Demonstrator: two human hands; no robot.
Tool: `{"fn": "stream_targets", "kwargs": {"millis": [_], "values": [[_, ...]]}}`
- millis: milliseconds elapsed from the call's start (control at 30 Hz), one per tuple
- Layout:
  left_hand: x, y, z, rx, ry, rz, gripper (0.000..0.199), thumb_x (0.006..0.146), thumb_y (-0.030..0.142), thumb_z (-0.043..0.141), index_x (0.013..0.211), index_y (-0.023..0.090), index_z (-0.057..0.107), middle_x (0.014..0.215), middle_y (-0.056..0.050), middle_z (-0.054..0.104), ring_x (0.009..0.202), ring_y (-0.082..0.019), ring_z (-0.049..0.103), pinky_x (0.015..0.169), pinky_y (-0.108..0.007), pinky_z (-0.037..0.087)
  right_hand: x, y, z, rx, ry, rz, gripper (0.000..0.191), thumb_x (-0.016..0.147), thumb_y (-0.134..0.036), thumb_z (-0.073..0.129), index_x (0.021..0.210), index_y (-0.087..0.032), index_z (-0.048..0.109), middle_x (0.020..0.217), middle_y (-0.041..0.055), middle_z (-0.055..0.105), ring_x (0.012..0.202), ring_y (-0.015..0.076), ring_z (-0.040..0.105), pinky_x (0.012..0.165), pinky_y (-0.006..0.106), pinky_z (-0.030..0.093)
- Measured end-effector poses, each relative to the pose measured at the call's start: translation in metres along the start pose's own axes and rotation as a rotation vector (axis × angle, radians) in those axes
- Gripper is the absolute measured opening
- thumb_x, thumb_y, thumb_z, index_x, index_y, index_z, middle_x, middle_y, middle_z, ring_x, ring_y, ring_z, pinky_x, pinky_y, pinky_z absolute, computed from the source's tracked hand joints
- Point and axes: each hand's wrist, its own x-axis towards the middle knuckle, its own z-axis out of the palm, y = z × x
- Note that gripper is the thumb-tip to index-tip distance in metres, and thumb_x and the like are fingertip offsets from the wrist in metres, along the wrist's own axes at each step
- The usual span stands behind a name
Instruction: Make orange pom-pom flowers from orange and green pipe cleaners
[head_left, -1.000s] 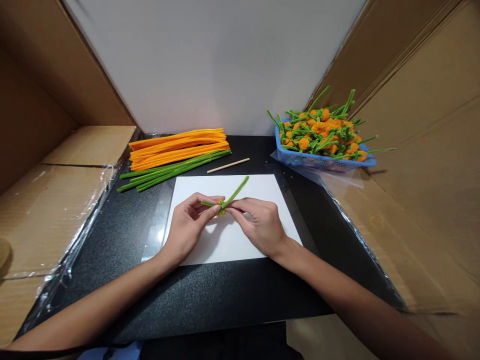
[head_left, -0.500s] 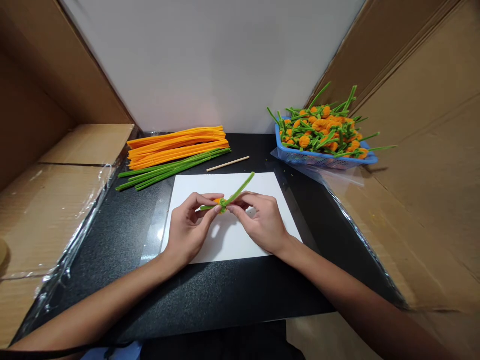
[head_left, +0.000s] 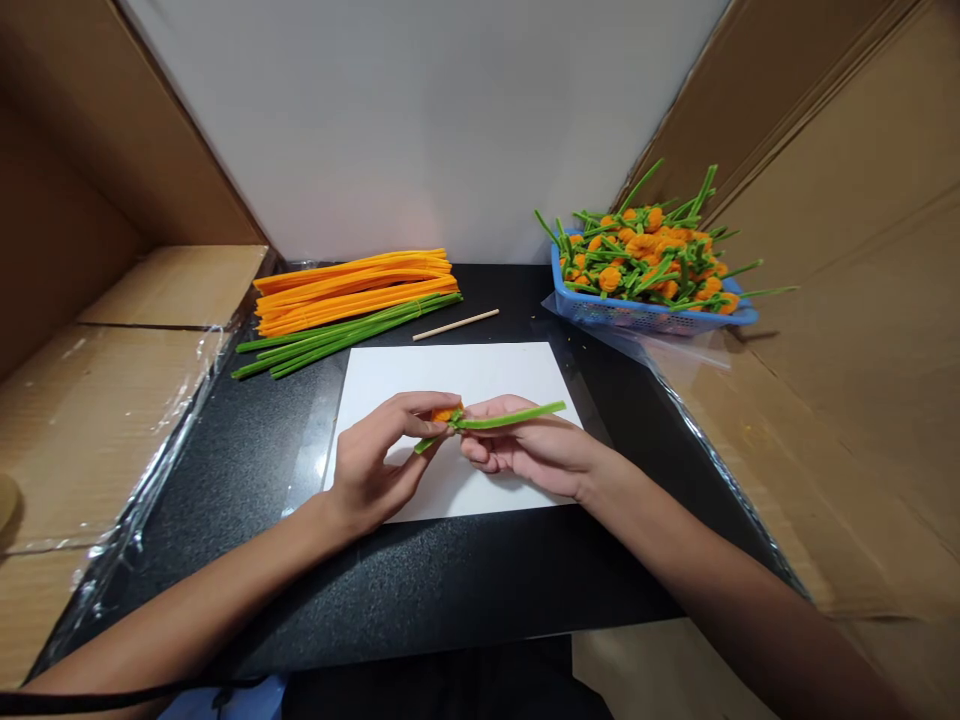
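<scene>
My left hand [head_left: 373,458] pinches a small orange pipe-cleaner bud [head_left: 447,413] at its fingertips, over a white paper sheet [head_left: 450,372]. A green pipe-cleaner stem [head_left: 511,417] is twisted around the bud and runs right, lying along the fingers of my right hand [head_left: 525,447]. My right thumb presses on the twist. A short green end sticks out down-left below my left fingers. Part of the bud is hidden by my fingertips.
Behind the paper lie a bundle of orange pipe cleaners [head_left: 352,292], a bundle of green pipe cleaners [head_left: 345,335] and a wooden stick [head_left: 455,324]. A blue plastic basket [head_left: 637,315] heaped with finished flowers stands back right. Cardboard walls flank the black table [head_left: 450,590].
The long green stem has swung from pointing up-right to lying nearly level toward the right. My right hand has turned palm-up beneath it, and more orange shows above the twist.
</scene>
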Motion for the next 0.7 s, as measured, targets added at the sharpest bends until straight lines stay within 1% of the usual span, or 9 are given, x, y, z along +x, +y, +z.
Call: {"fn": "stream_targets", "kwargs": {"millis": [33,167,200,267,367,400,467,533,700], "values": [[0.0,0.0,0.0,0.01,-0.003,0.011,0.021,0.083,0.002,0.064,0.095,0.019,0.061,0.112,-0.009,0.072,0.104,-0.02,0.07,0.085,-0.036,0.061,0.0,0.0,0.0,0.021,-0.015,0.022,0.011,0.079,-0.021,0.068,0.074,-0.012,0.066,0.06,0.0008,0.056,0.054,0.007,0.048,0.047,0.016,0.038],[-0.001,-0.003,-0.001,0.05,-0.021,0.137,0.02,0.082,0.003,0.068,0.091,0.02,0.062,0.112,-0.006,0.073,0.101,-0.02,0.071,0.086,-0.036,0.062,-0.001,-0.002,-0.002,0.062,-0.129,0.139,0.012,0.079,-0.021,0.07,0.074,-0.011,0.065,0.06,-0.0003,0.053,0.054,0.0069,0.045,0.047,0.017,0.036],[-0.001,-0.003,-0.001,0.04,-0.026,0.131,0.02,0.082,0.003,0.068,0.09,0.02,0.063,0.112,-0.007,0.073,0.101,-0.02,0.071,0.086,-0.036,0.062,-0.001,-0.002,-0.002,0.041,-0.133,0.136,0.013,0.079,-0.022,0.07,0.074,-0.011,0.065,0.06,-0.0007,0.052,0.053,0.0066,0.045,0.046,0.018,0.035],[-0.002,-0.004,0.001,-0.013,-0.001,0.024,0.017,0.082,0.005,0.067,0.09,0.019,0.063,0.111,-0.008,0.073,0.101,-0.02,0.071,0.085,-0.036,0.062,-0.001,-0.002,0.0,-0.047,-0.042,0.032,0.016,0.079,-0.025,0.071,0.074,-0.012,0.065,0.059,-0.0012,0.053,0.052,0.006,0.044,0.045,0.018,0.032],[-0.001,-0.003,0.005,-0.142,0.101,-0.251,0.01,0.084,0.011,0.068,0.088,0.018,0.063,0.108,-0.009,0.072,0.1,-0.02,0.07,0.082,-0.034,0.062,0.001,0.0,0.005,-0.228,0.177,-0.221,0.018,0.075,-0.029,0.076,0.078,-0.013,0.067,0.06,-0.0016,0.059,0.052,0.0064,0.047,0.048,0.018,0.036],[0.0,-0.002,0.007,-0.188,0.134,-0.331,0.008,0.085,0.013,0.068,0.087,0.018,0.062,0.107,-0.009,0.072,0.101,-0.02,0.07,0.08,-0.033,0.062,0.001,0.001,0.006,-0.27,0.225,-0.282,0.02,0.073,-0.029,0.078,0.08,-0.013,0.068,0.061,-0.0016,0.061,0.054,0.0072,0.05,0.051,0.019,0.039],[0.001,0.0,0.009,-0.266,0.163,-0.444,0.007,0.086,0.016,0.069,0.086,0.018,0.061,0.106,-0.008,0.072,0.102,-0.019,0.069,0.079,-0.03,0.061,0.002,0.001,0.009,-0.324,0.256,-0.343,0.025,0.07,-0.031,0.08,0.084,-0.014,0.068,0.065,-0.0009,0.064,0.058,0.0093,0.054,0.057,0.023,0.044],[0.003,0.002,0.01,-0.301,0.164,-0.49,0.007,0.086,0.017,0.069,0.085,0.017,0.062,0.104,-0.007,0.072,0.102,-0.018,0.069,0.08,-0.028,0.06,0.003,0.002,0.008,-0.335,0.257,-0.36,0.027,0.07,-0.033,0.08,0.084,-0.014,0.068,0.067,0.0,0.064,0.06,0.0103,0.056,0.059,0.024,0.045],[0.004,0.004,0.008,-0.316,0.142,-0.499,0.007,0.084,0.018,0.071,0.083,0.017,0.064,0.103,-0.007,0.072,0.102,-0.018,0.068,0.082,-0.027,0.059,0.006,0.005,0.005,-0.355,0.265,-0.352,0.023,0.072,-0.033,0.076,0.081,-0.015,0.066,0.064,-0.0006,0.062,0.056,0.0095,0.053,0.057,0.024,0.043]]}}
